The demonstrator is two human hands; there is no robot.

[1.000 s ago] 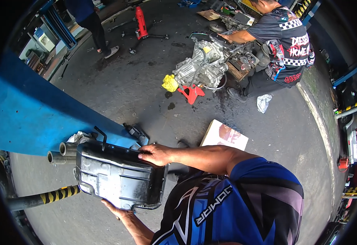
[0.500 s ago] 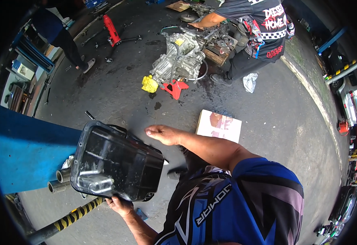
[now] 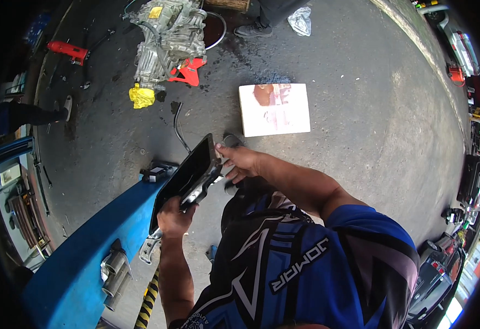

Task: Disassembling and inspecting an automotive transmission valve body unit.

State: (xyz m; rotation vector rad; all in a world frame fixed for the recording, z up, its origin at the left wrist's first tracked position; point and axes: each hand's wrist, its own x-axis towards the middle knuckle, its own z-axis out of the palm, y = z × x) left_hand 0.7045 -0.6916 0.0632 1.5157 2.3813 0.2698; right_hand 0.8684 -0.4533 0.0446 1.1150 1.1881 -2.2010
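A black oil pan (image 3: pixel 188 174) is held up on edge in front of me, tilted, with its long side running up and to the right. My left hand (image 3: pixel 175 219) is closed around its lower edge. Beside its upper right end, my right hand (image 3: pixel 242 163) has its fingers apart and the thumb at the pan's rim; how firmly it touches is hard to tell. A curved dark tube (image 3: pixel 179 127) sticks up behind the pan; whether it is joined to it is hidden.
A blue beam (image 3: pixel 94 241) runs close on the left, metal tubes (image 3: pixel 117 274) beside it. Ahead lies a white stained box (image 3: pixel 275 109). Farther off are a gearbox (image 3: pixel 168 44), a red stand (image 3: pixel 188 72), a yellow rag (image 3: pixel 141 96), a red jack (image 3: pixel 67 50) and other people's legs.
The oil pan has turned from facing me broadside to standing edge-on, and moved right. My left hand moved up with it; my right hand came down to its end. The view has shifted.
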